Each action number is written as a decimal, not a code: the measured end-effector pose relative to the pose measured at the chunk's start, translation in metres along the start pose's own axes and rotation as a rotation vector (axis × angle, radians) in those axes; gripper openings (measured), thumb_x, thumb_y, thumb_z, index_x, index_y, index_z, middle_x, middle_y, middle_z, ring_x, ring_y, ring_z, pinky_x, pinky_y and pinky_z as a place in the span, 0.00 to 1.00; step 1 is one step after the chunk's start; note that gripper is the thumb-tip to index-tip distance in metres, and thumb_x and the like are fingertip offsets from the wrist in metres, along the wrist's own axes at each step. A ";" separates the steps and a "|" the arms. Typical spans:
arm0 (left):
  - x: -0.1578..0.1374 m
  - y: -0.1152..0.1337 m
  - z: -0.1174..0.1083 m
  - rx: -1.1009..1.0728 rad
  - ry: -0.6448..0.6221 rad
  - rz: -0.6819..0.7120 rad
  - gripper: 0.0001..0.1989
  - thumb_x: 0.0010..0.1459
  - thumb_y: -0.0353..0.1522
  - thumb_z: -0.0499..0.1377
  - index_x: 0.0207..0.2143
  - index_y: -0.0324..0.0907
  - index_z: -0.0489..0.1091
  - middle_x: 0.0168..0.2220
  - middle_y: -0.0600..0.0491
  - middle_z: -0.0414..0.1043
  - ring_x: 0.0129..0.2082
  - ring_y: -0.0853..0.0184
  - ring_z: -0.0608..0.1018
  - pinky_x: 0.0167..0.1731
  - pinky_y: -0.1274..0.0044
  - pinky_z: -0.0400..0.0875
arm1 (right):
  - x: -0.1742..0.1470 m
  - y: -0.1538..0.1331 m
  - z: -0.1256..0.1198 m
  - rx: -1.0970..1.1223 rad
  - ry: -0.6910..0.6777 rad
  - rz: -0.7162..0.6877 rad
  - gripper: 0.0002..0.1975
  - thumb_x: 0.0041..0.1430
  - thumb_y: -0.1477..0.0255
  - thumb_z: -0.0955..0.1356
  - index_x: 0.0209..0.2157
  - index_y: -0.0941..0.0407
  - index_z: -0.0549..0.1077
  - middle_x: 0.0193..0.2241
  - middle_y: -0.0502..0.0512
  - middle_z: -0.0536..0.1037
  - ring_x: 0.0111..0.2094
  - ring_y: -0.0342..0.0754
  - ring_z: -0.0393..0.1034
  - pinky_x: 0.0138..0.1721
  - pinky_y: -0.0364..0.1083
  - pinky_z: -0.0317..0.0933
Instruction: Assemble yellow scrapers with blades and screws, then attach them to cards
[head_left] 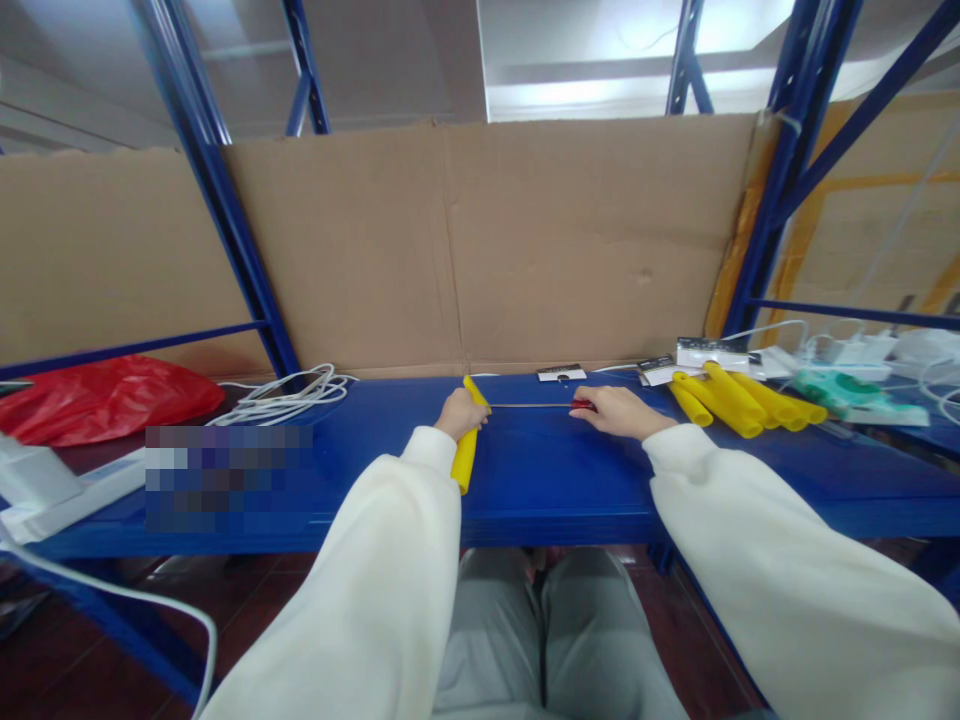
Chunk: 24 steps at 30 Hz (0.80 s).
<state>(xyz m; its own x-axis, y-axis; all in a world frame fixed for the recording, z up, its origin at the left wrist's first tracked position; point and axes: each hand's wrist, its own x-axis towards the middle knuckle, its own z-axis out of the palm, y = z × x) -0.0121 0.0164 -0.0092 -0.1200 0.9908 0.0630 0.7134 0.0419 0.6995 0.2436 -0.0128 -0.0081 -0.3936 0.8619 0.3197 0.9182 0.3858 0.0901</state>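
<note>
My left hand [460, 415] is closed around a yellow tube [465, 462], which lies lengthwise away from me over the blue shelf top. In my right hand [619, 412] is the red handle of a screwdriver [531, 405]; most of the handle is hidden by my fingers. Its long thin metal shaft runs left across the gap between my hands, and the tip reaches the tube at my left fingers. Whether the tip is in the tube or only against it I cannot tell.
Several yellow tubes [724, 402] with white-and-black header cards [712, 352] lie at the right. Another card [561, 374] lies near the cardboard wall [480, 250]. White cable [289, 400], a red bag [112, 400] and a power strip [82, 500] are left. Blue posts [240, 240] frame the shelf.
</note>
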 end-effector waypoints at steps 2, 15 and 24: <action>-0.002 0.001 -0.001 -0.003 -0.001 -0.002 0.05 0.53 0.24 0.60 0.27 0.29 0.74 0.31 0.42 0.79 0.21 0.72 0.76 0.20 0.83 0.68 | 0.000 0.000 0.001 0.014 -0.004 0.012 0.09 0.63 0.65 0.64 0.39 0.54 0.70 0.36 0.57 0.80 0.38 0.52 0.75 0.33 0.44 0.57; 0.002 -0.001 0.002 -0.024 0.011 -0.005 0.05 0.52 0.23 0.60 0.28 0.29 0.75 0.28 0.43 0.79 0.20 0.71 0.76 0.20 0.82 0.68 | 0.000 0.002 0.001 0.013 0.042 -0.061 0.10 0.63 0.66 0.63 0.39 0.55 0.74 0.41 0.58 0.80 0.41 0.52 0.74 0.37 0.44 0.60; -0.001 0.001 0.000 0.008 0.013 -0.016 0.04 0.53 0.23 0.60 0.28 0.30 0.74 0.30 0.43 0.79 0.22 0.71 0.78 0.20 0.83 0.67 | 0.002 0.002 0.004 0.037 0.043 -0.002 0.11 0.60 0.65 0.67 0.43 0.55 0.73 0.37 0.57 0.81 0.38 0.52 0.75 0.35 0.44 0.60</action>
<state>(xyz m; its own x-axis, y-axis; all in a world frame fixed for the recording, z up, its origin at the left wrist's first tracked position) -0.0112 0.0149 -0.0081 -0.1403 0.9882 0.0613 0.7166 0.0586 0.6951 0.2445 -0.0087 -0.0109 -0.3926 0.8464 0.3598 0.9146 0.4004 0.0562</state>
